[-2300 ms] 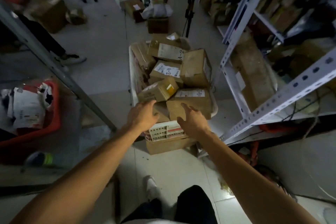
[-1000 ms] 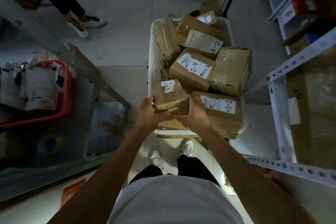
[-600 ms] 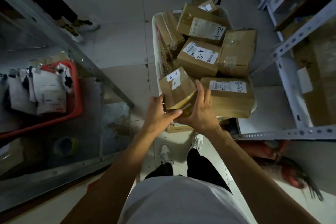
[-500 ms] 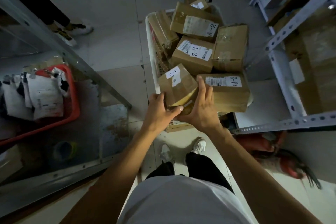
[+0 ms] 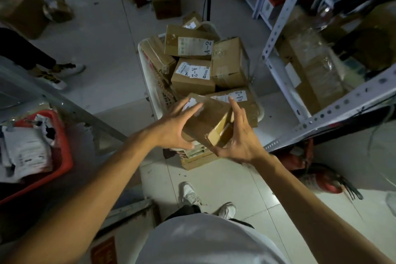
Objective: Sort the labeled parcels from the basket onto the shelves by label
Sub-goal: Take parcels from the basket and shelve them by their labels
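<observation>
Two hands at work: left hand (image 5: 171, 128) and right hand (image 5: 237, 139), fingers spread, gripping opposite sides of a small brown parcel (image 5: 207, 120), tilted, raised over the near end of the white basket (image 5: 150, 83). Beyond, labelled A-2 boxes (image 5: 192, 75) piled inside; farther right, white shelves (image 5: 276, 49).

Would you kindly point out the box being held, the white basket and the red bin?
held box (image 5: 205, 123), head view, its brown top face.
white basket (image 5: 159, 97), head view, its left wall.
red bin (image 5: 65, 154), head view, its right rim.
</observation>
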A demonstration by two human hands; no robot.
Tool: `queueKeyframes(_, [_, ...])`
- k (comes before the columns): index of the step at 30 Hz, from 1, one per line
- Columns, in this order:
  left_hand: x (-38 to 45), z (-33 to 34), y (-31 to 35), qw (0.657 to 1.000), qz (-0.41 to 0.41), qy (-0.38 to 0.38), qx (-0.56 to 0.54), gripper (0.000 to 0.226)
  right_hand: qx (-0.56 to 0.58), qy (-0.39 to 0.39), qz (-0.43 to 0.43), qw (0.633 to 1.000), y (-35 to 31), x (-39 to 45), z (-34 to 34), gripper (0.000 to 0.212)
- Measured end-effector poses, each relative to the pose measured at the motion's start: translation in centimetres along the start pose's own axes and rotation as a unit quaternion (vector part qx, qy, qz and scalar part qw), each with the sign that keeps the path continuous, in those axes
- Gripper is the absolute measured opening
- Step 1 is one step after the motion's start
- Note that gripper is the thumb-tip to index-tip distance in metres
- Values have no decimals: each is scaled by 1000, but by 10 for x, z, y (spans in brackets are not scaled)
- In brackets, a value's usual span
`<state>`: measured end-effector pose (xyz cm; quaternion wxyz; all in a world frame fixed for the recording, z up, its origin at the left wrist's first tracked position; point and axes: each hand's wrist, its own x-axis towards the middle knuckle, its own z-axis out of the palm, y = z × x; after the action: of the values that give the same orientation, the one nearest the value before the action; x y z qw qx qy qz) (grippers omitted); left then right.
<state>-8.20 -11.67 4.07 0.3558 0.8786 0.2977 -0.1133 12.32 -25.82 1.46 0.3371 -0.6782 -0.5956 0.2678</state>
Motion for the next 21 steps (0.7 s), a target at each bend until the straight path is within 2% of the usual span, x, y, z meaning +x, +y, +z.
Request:
queueKeyframes(2, [11,-5,2,994,13,-5,105,144,17,-42,-20,999,4,-3,-8,136])
queueKeyframes(4, [18,-5,5,988,34,4,151,153,31,-81,-26,996,6,-6,-14,136])
queueKeyframes(7, [20,1,13,988,54,20,145,149,20,-100,-47,994,12,-7,-25,132])
queueKeyframes(10, [16,13,20,996,-11,55,69,136,-27,-85,-70,994,21,-9,-34,109])
queueKeyframes(12, [12,24,29,989,-85,117,-18,133,-33,-40,-19,998,22,-13,-32,88])
queueKeyframes(14, [10,32,44,970,-151,184,-48,133,-8,5,71,997,19,-18,-21,76])
queueKeyframes(17, [8,39,62,952,-210,206,-80,135,113,12,177,978,11,-23,-1,67])
queueKeyframes(19, [4,42,65,951,-202,177,-150,141,230,25,244,942,6,-20,5,56])
queueKeyframes(21, [-6,49,67,955,-141,173,-197,135,264,60,300,915,4,-12,0,57])
